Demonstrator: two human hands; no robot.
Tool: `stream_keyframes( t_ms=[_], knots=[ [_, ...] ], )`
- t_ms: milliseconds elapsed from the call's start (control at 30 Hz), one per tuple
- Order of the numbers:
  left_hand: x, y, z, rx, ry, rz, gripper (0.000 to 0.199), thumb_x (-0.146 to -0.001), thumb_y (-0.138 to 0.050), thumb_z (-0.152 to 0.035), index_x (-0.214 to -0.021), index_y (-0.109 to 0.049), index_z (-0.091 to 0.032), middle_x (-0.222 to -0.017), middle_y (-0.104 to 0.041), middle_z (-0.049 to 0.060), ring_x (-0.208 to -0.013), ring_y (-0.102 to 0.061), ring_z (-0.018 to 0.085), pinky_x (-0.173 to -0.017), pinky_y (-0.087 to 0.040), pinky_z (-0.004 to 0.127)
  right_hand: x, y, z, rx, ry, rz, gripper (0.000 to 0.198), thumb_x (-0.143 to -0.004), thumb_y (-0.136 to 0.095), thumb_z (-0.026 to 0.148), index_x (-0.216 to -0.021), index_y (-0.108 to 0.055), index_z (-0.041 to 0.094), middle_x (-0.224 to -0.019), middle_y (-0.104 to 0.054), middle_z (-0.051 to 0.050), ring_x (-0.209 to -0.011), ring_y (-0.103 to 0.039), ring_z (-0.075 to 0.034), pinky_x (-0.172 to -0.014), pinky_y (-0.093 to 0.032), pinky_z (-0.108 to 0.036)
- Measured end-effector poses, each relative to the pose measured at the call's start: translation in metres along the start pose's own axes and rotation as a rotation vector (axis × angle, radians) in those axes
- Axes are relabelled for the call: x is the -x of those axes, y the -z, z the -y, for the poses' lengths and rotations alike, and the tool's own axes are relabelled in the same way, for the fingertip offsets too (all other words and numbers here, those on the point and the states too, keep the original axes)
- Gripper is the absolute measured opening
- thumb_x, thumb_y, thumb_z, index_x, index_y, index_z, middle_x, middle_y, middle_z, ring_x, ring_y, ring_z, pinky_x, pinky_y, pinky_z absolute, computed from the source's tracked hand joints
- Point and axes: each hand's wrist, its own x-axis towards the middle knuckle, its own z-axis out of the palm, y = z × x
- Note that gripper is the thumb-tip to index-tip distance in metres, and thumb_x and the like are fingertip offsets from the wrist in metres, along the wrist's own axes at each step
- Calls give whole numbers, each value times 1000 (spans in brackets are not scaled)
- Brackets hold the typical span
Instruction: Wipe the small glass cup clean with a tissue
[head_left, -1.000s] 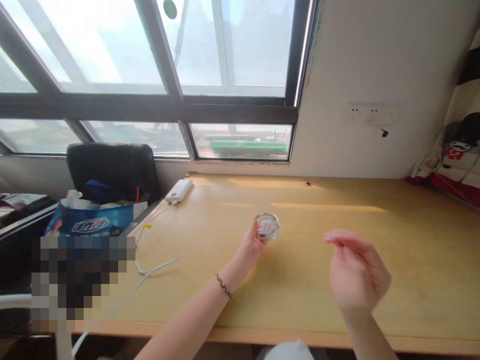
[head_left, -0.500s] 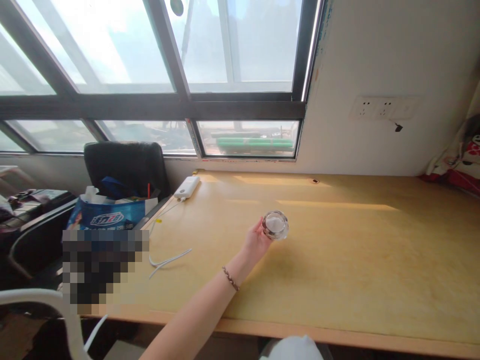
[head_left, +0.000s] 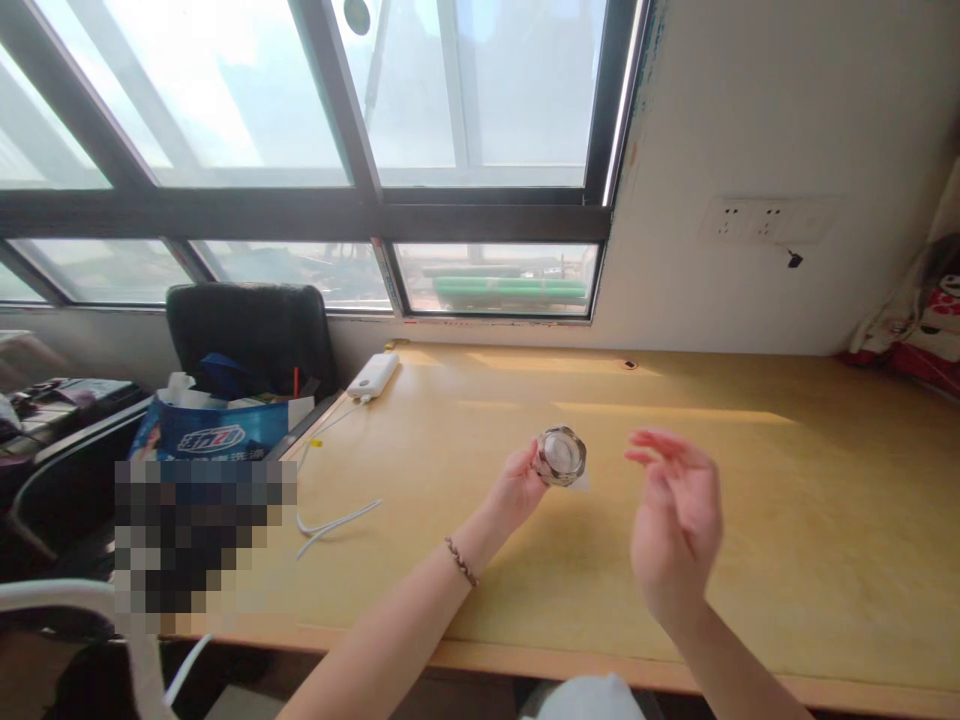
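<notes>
My left hand (head_left: 522, 485) is closed around the side of a small clear faceted glass cup (head_left: 562, 457). The cup is tilted so that its round opening faces me, and it is held above the wooden table (head_left: 810, 540). To the right of it, my right hand (head_left: 679, 535) is raised over the table with nothing in it. Its fingers are bent towards the cup and stand apart from the thumb, with a gap between hand and glass.
A white power bank (head_left: 373, 377) lies at the table's back left corner with a white cable (head_left: 337, 520) trailing from it. Beyond the left edge, a blue bag (head_left: 214, 425) sits on a black chair (head_left: 251, 330). Wall sockets (head_left: 766, 220) are at the right.
My right hand has come into view from the lower right and is beside the cup. My left hand has shifted slightly right and turned the cup a little.
</notes>
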Motion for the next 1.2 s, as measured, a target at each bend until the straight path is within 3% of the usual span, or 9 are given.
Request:
stream_keyframes(
  t_ms=[67,133,267,567,767,867,967,1067,1200],
  knots=[
    [1,1,1,-52,-30,32,26,-75,-54,-28,-91,-61,-8,-92,-63,10,-87,-56,19,-82,-39,31,-7,-22,-20,-64,-207,-11,33,-81,-46,35,-110,-49,20,-112,-52,-9,-103,-48,-20,-87,-39,-37],
    [3,1,2,-72,-23,62,30,-75,-54,-29,-94,-60,-8,-93,-62,11,-85,-56,19,-79,-41,31,-9,-39,-40,-212,-433,68,35,-77,-49,39,-106,-52,19,-108,-56,-9,-101,-50,-21,-85,-41,-37],
    [5,1,2,-88,28,110,32,-73,-54,-31,-96,-60,-9,-95,-62,12,-84,-57,20,-79,-41,32,-6,-48,-63,-592,-599,293,37,-78,-47,43,-101,-56,16,-105,-60,-9,-98,-54,-21,-85,-42,-37],
    [4,3,-6,-253,120,176,31,-71,-60,-30,-92,-60,-8,-86,-63,11,-73,-58,16,-70,-43,27,-2,-42,-64,-510,-534,313,43,-81,-39,48,-104,-55,16,-104,-60,-8,-97,-54,-20,-85,-41,-36],
    [1,12,-5,-340,213,114,31,-69,-60,-35,-87,-59,-9,-76,-62,8,-61,-57,14,-57,-42,24,0,-39,-68,-518,-602,289,42,-79,-40,50,-102,-51,16,-92,-62,-8,-76,-59,-19,-55,-49,-27],
    [0,12,-2,-337,63,-25,23,-65,-65,-29,-81,-57,-12,-71,-61,3,-57,-55,10,-53,-40,20,-3,-36,-72,-517,-617,176,36,-75,-50,47,-98,-50,19,-86,-60,-3,-69,-58,-16,-50,-50,-26],
    [-1,8,0,-296,-129,-117,23,-62,-68,-23,-80,-56,-15,-77,-62,2,-66,-56,9,-60,-40,19,-6,-34,-75,-498,-600,95,38,-69,-59,42,-99,-48,22,-89,-57,0,-69,-57,-14,-50,-52,-27],
    [1,3,0,-275,-181,-93,25,-65,-65,-22,-87,-58,-16,-86,-63,4,-77,-56,12,-70,-40,22,-6,-33,-75,-502,-607,88,41,-67,-60,42,-102,-49,22,-94,-57,-2,-70,-58,-15,-47,-51,-25],
    [5,-4,3,-279,-148,-7,23,-70,-60,-24,-90,-62,-13,-91,-63,7,-85,-55,16,-79,-38,27,-3,-33,-72,-534,-619,111,42,-67,-61,42,-101,-51,20,-88,-59,-3,-62,-57,-15,-39,-47,-22]
  ],
)
